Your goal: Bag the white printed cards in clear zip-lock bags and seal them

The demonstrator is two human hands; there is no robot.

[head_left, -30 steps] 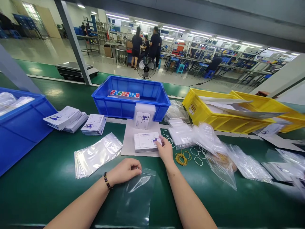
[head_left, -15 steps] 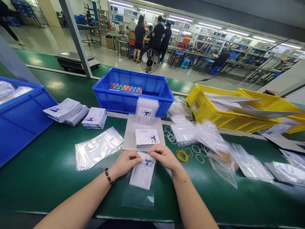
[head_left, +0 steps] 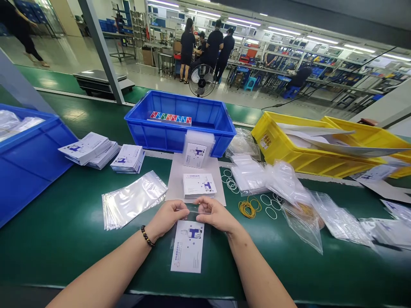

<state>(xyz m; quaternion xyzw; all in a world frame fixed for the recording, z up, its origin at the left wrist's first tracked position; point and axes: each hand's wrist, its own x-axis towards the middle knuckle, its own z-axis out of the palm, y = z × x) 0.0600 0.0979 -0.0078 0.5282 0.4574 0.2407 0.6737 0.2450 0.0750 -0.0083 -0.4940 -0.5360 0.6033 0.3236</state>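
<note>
A clear plastic bag (head_left: 189, 244) lies on the green table in front of me with a white printed card (head_left: 189, 252) fully inside it. My left hand (head_left: 168, 217) and my right hand (head_left: 215, 214) both pinch the bag's top edge, fingers closed on it. Just beyond my hands a small stack of the same cards (head_left: 199, 185) rests on a grey sheet (head_left: 176, 179). A stack of empty clear bags (head_left: 133, 203) lies to the left of my left hand.
A blue bin (head_left: 180, 124) stands behind the grey sheet, another blue bin (head_left: 28, 162) at far left, yellow bins (head_left: 308, 154) at right. Card stacks (head_left: 96, 154) lie at left, rubber bands (head_left: 247, 207) and loose bags (head_left: 302, 205) at right. People stand in the background.
My right hand took a card from the stack and brought it to the bag. The card slid down fully inside, and both hands now pinch the bag's top edge.
</note>
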